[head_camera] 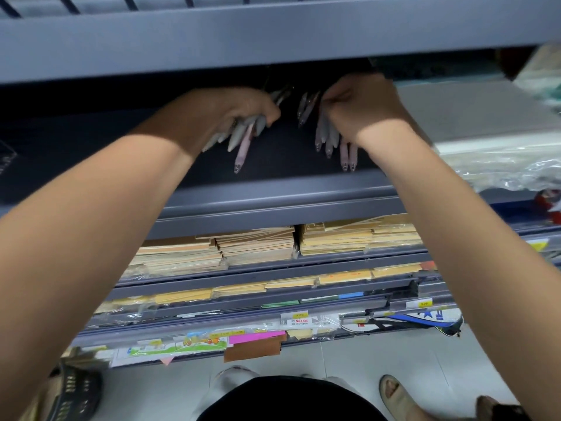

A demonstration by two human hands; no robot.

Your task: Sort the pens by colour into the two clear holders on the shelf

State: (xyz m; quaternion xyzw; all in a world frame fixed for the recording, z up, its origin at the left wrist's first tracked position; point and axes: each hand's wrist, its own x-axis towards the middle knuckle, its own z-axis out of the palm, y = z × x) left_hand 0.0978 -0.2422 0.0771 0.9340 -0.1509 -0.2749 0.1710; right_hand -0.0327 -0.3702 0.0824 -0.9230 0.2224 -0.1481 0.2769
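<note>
Both my hands reach into a dark shelf under a grey shelf edge. My left hand grips a bundle of pens, mostly grey with one pink, their ends pointing down toward me. My right hand grips a second bundle of pens, grey ones with two pink ones at the right. A few more pens stick up between the hands in the shadow. The clear holders cannot be made out in the dark back of the shelf.
A grey box and plastic-wrapped goods fill the shelf's right side. Below, shelves hold stacks of yellow and tan envelopes and price tags. My sandalled foot stands on the tiled floor.
</note>
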